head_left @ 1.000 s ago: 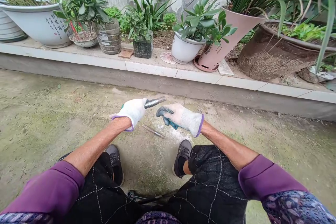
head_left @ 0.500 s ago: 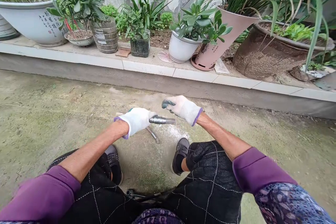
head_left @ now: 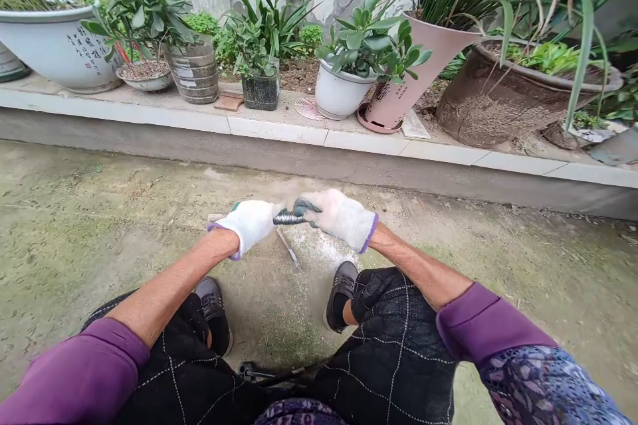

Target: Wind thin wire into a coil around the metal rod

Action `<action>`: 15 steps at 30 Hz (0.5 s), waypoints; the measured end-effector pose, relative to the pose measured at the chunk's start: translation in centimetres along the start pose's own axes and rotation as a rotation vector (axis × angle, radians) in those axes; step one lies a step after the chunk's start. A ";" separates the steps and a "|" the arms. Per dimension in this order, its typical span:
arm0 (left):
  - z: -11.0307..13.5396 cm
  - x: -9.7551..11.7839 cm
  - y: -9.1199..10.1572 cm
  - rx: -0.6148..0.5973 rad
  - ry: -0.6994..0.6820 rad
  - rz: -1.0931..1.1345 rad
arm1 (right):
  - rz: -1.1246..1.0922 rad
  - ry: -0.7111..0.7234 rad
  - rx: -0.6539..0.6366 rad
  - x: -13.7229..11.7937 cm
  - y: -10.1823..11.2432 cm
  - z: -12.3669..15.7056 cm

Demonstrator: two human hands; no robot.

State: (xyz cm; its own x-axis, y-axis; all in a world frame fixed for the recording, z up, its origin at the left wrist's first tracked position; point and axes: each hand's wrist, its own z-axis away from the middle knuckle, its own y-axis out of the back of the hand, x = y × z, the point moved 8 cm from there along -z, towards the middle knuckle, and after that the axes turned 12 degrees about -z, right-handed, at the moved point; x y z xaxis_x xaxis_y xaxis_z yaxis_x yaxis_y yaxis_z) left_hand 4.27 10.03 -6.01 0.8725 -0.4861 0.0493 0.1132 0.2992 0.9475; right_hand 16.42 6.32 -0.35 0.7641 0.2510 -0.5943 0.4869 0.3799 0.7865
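Both my hands wear white knit gloves with dark coated fingertips. My left hand (head_left: 249, 224) is closed round one end of a short ribbed steel rod (head_left: 283, 217), held level above the ground. My right hand (head_left: 335, 216) has closed its fingers over the rod's other end, so only the middle shows. A second thin rod (head_left: 289, 249) lies on the concrete below my hands, beside a patch of pale dust (head_left: 326, 249).
I sit low with my knees apart and both shoes (head_left: 340, 292) on the concrete. A raised tiled ledge (head_left: 279, 129) ahead carries several potted plants, among them a white pot (head_left: 337, 94) and a tilted pink pot (head_left: 413, 86). A dark tool (head_left: 269, 372) lies between my legs.
My left hand lowered the rod from a tilt to level. My right hand rose clear, then came back and closed on the rod's free end.
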 end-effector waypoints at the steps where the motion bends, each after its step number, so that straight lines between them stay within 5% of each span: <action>1: 0.3 0.6 0.0 -0.003 -0.034 0.056 | -0.042 0.004 0.031 0.8 0.5 -0.2; 6: 1.6 2.5 0.6 0.019 -0.113 0.220 | -0.463 -0.047 -0.026 4.5 0.1 -1.2; 9: 1.7 1.9 1.4 0.029 -0.034 0.383 | -0.573 -0.131 -0.005 5.0 -0.7 -1.4; 13: 1.1 -0.7 2.4 0.127 0.162 0.715 | -0.292 -0.056 -0.014 2.1 -1.6 -1.1; 15: 0.5 -1.3 2.7 0.172 0.156 0.573 | -0.063 0.032 -0.046 -0.1 -1.9 -0.7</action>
State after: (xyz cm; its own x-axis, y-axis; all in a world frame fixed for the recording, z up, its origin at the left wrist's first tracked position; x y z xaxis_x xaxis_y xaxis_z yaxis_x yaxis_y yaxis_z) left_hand 3.23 11.07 -3.41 0.8324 -0.1580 0.5311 -0.4611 0.3342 0.8220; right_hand 15.11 6.18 -1.95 0.7182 0.2539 -0.6479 0.5131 0.4358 0.7395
